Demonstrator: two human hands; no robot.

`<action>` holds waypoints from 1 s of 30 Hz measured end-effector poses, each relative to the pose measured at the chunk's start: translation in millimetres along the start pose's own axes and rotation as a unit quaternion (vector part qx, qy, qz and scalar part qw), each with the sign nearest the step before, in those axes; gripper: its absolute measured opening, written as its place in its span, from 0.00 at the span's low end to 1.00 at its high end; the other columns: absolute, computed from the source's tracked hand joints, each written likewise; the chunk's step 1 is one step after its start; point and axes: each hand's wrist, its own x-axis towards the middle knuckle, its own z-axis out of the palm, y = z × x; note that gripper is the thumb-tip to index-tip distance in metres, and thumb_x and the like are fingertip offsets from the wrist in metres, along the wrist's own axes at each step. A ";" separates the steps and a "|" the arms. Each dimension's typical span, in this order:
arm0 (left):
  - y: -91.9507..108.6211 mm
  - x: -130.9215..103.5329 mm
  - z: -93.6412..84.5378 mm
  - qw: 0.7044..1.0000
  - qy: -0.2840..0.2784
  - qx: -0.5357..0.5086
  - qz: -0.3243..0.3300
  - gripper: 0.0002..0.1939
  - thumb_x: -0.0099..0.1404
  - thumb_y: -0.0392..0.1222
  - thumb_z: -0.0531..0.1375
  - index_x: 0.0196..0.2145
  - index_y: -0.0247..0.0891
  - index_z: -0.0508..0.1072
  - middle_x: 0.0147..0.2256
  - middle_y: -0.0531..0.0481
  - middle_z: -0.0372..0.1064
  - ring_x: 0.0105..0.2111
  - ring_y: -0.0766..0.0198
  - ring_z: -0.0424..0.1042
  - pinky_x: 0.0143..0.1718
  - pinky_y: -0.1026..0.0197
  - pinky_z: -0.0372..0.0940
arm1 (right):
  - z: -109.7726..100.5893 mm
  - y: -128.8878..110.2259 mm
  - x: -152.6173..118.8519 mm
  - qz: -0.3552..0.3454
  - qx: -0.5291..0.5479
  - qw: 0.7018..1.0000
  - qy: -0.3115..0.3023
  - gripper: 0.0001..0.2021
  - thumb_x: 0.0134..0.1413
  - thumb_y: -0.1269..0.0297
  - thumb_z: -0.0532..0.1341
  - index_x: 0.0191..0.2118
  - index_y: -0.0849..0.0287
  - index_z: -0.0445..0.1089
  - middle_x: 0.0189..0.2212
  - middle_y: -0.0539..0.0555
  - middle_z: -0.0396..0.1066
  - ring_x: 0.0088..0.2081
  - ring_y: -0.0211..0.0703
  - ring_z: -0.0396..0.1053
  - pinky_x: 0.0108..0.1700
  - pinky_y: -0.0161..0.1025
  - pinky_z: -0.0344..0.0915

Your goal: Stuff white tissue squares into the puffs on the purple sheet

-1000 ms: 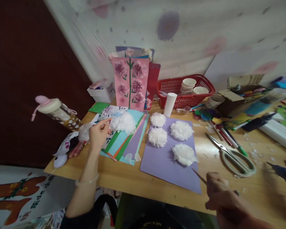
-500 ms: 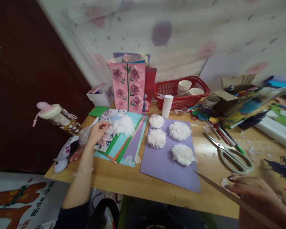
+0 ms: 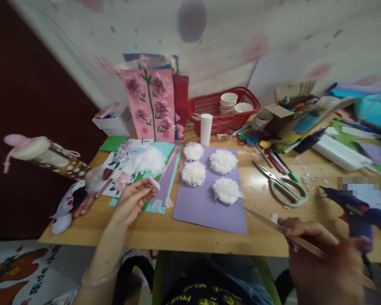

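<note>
My left hand (image 3: 133, 201) pinches a small white petal-like piece (image 3: 155, 184) between thumb and fingertips, just in front of a fluffy white heap (image 3: 147, 160) of thin pieces. My right hand (image 3: 324, 250) is closed round a long, pale brown pointed stick (image 3: 266, 223), its tip toward the purple sheet (image 3: 206, 218). Another small white piece (image 3: 274, 217) shows at the right fingertips. Several ruffled white flowers lie on the purple sheet, among them one nearest me (image 3: 227, 190). What else the right fingers hold is hidden.
Scissors (image 3: 284, 186) and markers (image 3: 281, 163) lie right of the sheet, with a blue glue gun (image 3: 352, 207) beyond. Behind stand a white tube (image 3: 206, 130), a red basket (image 3: 216, 123) with paper cups and a pink flower picture (image 3: 150, 106). A bottle (image 3: 47, 154) stands left.
My left hand has drawn back from the fluffy heap toward me, with a small white piece in its fingertips. My right hand still holds the stick. The whole view has shifted.
</note>
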 end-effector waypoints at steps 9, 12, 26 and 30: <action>-34.9 -36.2 74.3 0.973 -0.215 0.075 -0.037 0.12 0.51 0.41 0.73 0.30 0.33 0.77 0.28 0.47 0.79 0.28 0.64 0.77 0.34 0.63 0.74 | 5.9 6.0 -11.2 0.040 -0.023 0.997 0.061 0.25 0.63 0.44 0.58 0.23 0.58 0.70 0.17 0.50 0.65 0.20 0.39 0.64 0.26 0.38 0.61; -42.5 -40.0 97.3 0.958 -0.272 0.076 -0.047 0.11 0.53 0.42 0.72 0.31 0.34 0.77 0.28 0.48 0.78 0.28 0.64 0.77 0.35 0.61 0.73 | 12.2 6.6 -9.3 0.045 -0.035 0.998 0.022 0.26 0.64 0.43 0.56 0.24 0.59 0.70 0.17 0.50 0.65 0.21 0.38 0.65 0.26 0.36 0.62; -48.8 -40.9 121.4 0.960 -0.260 0.096 -0.029 0.13 0.56 0.41 0.69 0.40 0.35 0.78 0.33 0.48 0.77 0.31 0.64 0.75 0.38 0.61 0.70 | 13.0 16.8 -4.3 0.108 0.076 0.991 -0.023 0.26 0.66 0.46 0.54 0.23 0.58 0.70 0.16 0.49 0.64 0.21 0.38 0.64 0.26 0.37 0.61; -48.5 -38.7 120.8 0.958 -0.261 0.114 -0.030 0.11 0.57 0.41 0.67 0.37 0.35 0.78 0.32 0.48 0.77 0.32 0.63 0.75 0.38 0.61 0.69 | 16.7 16.8 -4.2 0.111 0.078 0.990 -0.033 0.25 0.67 0.46 0.53 0.24 0.58 0.70 0.16 0.49 0.62 0.22 0.39 0.64 0.29 0.39 0.62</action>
